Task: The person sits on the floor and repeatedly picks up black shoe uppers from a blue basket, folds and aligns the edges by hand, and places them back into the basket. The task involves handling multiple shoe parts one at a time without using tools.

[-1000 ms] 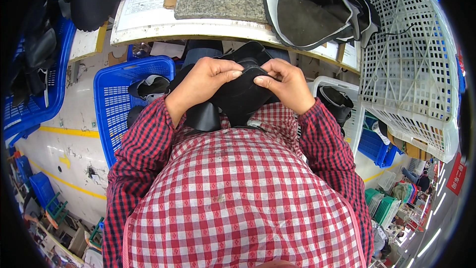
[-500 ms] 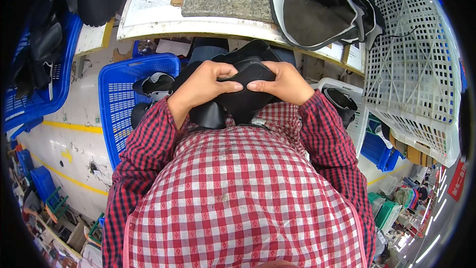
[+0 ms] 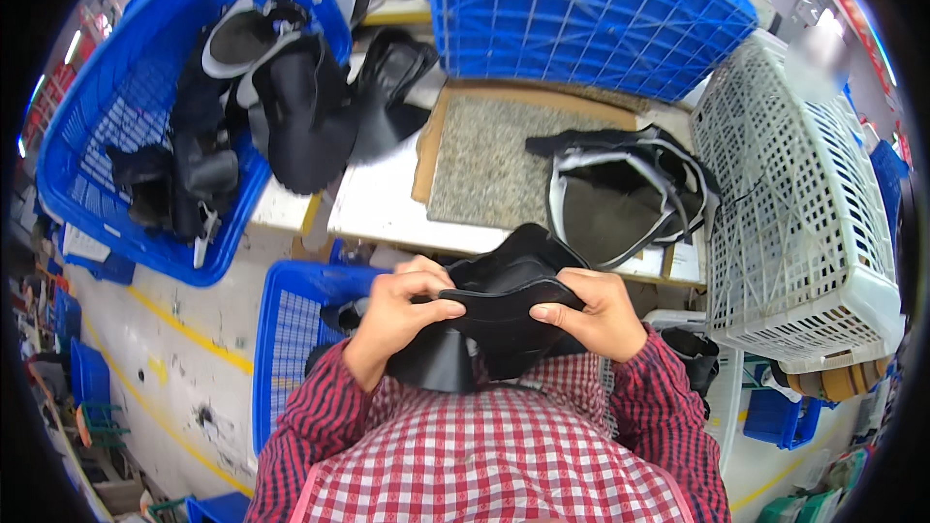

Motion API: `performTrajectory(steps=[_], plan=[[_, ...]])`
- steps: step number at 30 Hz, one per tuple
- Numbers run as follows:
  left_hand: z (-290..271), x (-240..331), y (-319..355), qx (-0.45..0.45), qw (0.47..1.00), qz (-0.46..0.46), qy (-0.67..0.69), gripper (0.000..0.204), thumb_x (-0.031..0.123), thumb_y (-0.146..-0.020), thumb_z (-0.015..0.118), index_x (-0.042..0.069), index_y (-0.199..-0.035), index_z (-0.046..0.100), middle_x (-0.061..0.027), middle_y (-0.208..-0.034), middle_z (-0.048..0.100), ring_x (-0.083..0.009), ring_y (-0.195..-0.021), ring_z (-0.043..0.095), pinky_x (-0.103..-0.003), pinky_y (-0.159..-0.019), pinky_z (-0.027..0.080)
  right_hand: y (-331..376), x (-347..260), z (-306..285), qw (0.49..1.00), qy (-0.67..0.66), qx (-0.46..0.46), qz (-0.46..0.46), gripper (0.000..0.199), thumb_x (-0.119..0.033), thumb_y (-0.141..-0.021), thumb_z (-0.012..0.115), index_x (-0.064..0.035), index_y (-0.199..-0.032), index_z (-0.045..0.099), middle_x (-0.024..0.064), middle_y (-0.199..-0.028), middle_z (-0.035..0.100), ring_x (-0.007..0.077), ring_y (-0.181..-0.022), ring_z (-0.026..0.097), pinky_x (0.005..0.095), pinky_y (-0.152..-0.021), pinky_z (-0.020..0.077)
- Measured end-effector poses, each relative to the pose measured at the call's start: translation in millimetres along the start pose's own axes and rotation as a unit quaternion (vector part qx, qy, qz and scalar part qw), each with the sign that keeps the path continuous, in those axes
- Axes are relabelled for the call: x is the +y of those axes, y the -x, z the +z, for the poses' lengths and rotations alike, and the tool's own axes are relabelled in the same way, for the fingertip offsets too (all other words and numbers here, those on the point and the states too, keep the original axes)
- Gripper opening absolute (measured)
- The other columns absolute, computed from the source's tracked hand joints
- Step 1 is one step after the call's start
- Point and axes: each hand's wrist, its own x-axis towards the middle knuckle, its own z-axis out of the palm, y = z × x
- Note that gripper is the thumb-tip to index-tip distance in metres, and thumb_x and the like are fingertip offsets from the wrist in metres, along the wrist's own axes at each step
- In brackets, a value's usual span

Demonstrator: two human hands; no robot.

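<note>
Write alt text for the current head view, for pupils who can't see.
A person's left grip and right grip hold black material by its edge before a checked apron. Nearby are a gray slab, a blue basket and a white basket.

one apron (image 3: 484,455), red-and-white checked cloth, bordered at left and right with narrow pink edging (image 3: 307,492). two long sleeves, red-and-dark check, creased, reaching the wrists: left sleeve (image 3: 325,426), right sleeve (image 3: 666,412). left hand (image 3: 399,318) and right hand (image 3: 603,315), both bare.
</note>
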Motion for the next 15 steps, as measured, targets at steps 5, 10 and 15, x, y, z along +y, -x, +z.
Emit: performTrajectory(steps=[5,10,15], plan=[[-31,88,-47,0.259,0.899,0.177,-0.307,0.014,-0.002,-0.083,0.079,0.004,-0.096,0.078,-0.0082,-0.103,0.070,-0.0221,-0.097,0.061,-0.032,-0.090,0.048,-47,-33,-12,0.968,-0.036,0.219,-0.118,0.028,-0.020,-0.090,0.081,0.0028,-0.098,0.067,0.0105,-0.082,0.063,0.0187,-0.074,0.060,0.0314,-0.069,0.0494],[-16,46,-77,0.155,0.888,0.191,-0.388,0.052,0.008,-0.091,0.072,0.002,-0.141,0.060,-0.0189,-0.140,0.060,-0.0360,-0.129,0.053,-0.044,-0.113,0.039,-87,10,64,0.955,-0.278,0.057,-0.080,0.060,-0.017,-0.101,0.068,-0.0007,-0.153,0.041,0.0174,-0.140,0.061,0.0242,-0.129,0.062,0.0382,-0.108,0.0493],[11,-47,-61,0.131,0.909,0.011,-0.395,0.085,0.008,-0.087,0.077,0.002,-0.160,0.034,-0.0235,-0.163,0.037,-0.0414,-0.152,0.033,-0.047,-0.124,0.027,-70,85,102,0.964,-0.263,0.024,-0.012,0.058,-0.016,-0.099,0.069,-0.0024,-0.150,0.043,0.0226,-0.142,0.062,0.0313,-0.134,0.060,0.0408,-0.110,0.0479]])
